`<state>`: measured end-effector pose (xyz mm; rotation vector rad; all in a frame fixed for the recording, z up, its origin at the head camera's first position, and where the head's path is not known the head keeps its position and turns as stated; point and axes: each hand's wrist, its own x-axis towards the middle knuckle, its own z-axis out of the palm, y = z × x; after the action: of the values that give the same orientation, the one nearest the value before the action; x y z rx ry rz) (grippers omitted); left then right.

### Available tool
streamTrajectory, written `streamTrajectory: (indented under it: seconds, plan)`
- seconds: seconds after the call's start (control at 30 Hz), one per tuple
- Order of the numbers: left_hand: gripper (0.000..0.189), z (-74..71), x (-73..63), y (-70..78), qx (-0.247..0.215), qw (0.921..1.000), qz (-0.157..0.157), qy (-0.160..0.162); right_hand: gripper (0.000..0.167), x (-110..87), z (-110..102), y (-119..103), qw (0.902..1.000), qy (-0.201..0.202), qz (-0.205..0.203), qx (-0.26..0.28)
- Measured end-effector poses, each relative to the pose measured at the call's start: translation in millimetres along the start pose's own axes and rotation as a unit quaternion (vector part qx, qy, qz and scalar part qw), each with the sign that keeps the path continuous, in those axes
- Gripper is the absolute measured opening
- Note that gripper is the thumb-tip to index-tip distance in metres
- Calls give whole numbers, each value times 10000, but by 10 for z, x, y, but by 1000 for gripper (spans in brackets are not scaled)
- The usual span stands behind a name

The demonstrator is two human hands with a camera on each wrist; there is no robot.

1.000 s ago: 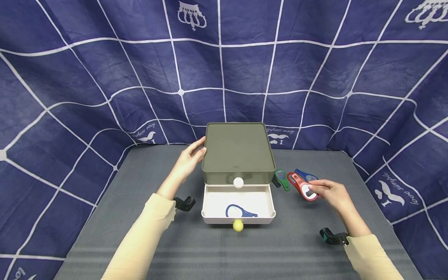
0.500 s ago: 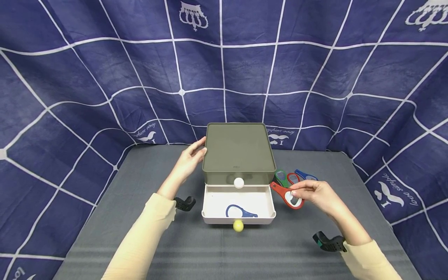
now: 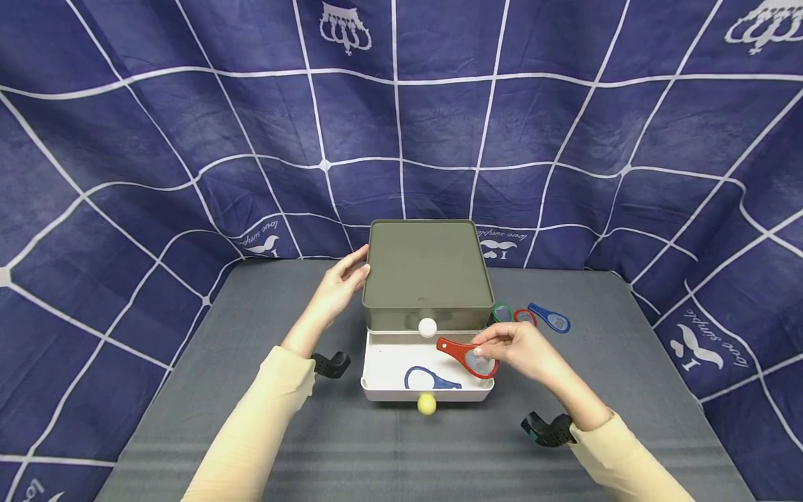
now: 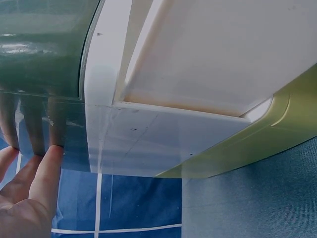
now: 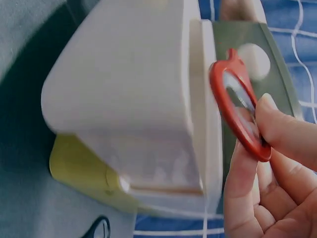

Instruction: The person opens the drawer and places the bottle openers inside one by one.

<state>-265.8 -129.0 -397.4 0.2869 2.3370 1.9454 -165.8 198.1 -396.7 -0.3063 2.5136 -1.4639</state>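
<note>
A red magnifying glass [image 3: 463,357] hangs over the pulled-out white drawer [image 3: 389,376], its handle pointing left. My right hand [image 3: 516,348] pinches it by the lens end, thumb on one face and fingers behind, as the right wrist view shows. A blue magnifying glass [image 3: 433,380] lies inside the drawer. The drawer belongs to a box with an olive-green top [image 3: 429,265]. My left hand [image 3: 335,291] rests its fingertips against the box's left side; in the left wrist view its fingers [image 4: 47,173] are extended and touch the green wall.
Right of the box lie a blue magnifying glass [image 3: 549,318], a red-rimmed one [image 3: 525,317] and a green-rimmed one [image 3: 502,313]. A yellow knob [image 3: 426,404] is on the drawer front and a white knob [image 3: 428,328] above it. A blue curtain [image 3: 439,118] hangs behind the grey table.
My right hand has carried the red magnifying glass leftward from beside the other magnifying glasses to over the drawer, turning its handle to the left. My left hand has stayed at the box.
</note>
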Motion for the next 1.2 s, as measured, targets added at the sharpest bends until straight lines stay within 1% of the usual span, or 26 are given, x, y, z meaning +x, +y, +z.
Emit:
streamTrajectory:
  seconds: [0.1,0.27,0.43,0.63,0.7,0.77,0.83,1.0,1.07,1.13,1.2]
  plan:
    - [51,1,-2,0,-24,10000,-22,6,16,54,137,-36,9997,49,-110,-219]
    - [51,4,-8,2,-30,10000,27,8,10,120,332,-60,9975,112,-280,-636]
    - [51,3,0,-4,-56,10000,32,4,7,166,479,-58,9941,136,-530,-932]
    - [51,-2,4,-11,-44,10000,61,-17,5,198,625,-40,9909,105,-650,-1173]
    - [50,1,3,-11,-43,10000,54,5,5,213,666,-31,9884,112,-706,-1340]
    - [50,1,-1,-10,-36,10000,63,14,5,223,704,-28,9840,160,-842,-1563]
    - [51,3,-4,-11,-27,10000,65,37,6,232,740,-23,9773,280,-987,-1856]
    - [51,0,5,-26,-29,10000,83,9,8,241,805,-9,9550,684,-1339,-2558]
    - [51,-2,5,-23,-55,9999,84,-2,9,244,823,1,9476,789,-1434,-2745]
    - [50,0,1,-13,-88,9999,72,12,10,249,839,14,9418,873,-1477,-2891]
    - [50,1,-3,-4,-99,9999,68,12,11,251,853,22,9399,927,-1443,-2953]
